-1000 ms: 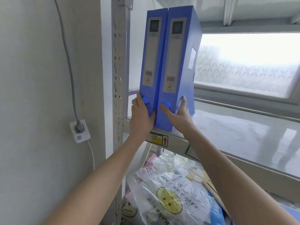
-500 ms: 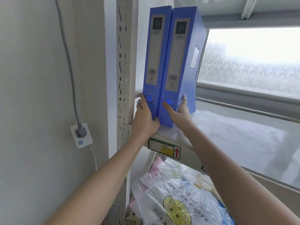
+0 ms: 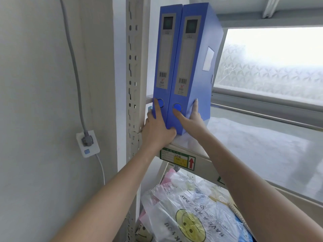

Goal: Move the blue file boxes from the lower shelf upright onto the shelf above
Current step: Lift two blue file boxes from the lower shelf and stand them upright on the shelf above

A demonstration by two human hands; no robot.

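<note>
Two blue file boxes stand upright side by side at the left end of the upper shelf (image 3: pixel 253 147), spines facing me. My left hand (image 3: pixel 157 126) grips the bottom of the left file box (image 3: pixel 166 55), thumb beside its round finger hole. My right hand (image 3: pixel 189 119) clasps the lower part of the right file box (image 3: pixel 195 67), thumb on the spine below the hole and fingers along its right side. Both boxes lean slightly to the right.
A perforated metal upright (image 3: pixel 134 70) stands just left of the boxes. A wall socket with a grey cable (image 3: pixel 87 142) is further left. Below, the lower shelf holds plastic bags with a smiley print (image 3: pixel 188 222). A frosted window (image 3: pixel 272 67) lies behind the shelf.
Both boxes have slid further back onto the upper shelf with my hands still on them, and they stand closer to the metal upright.
</note>
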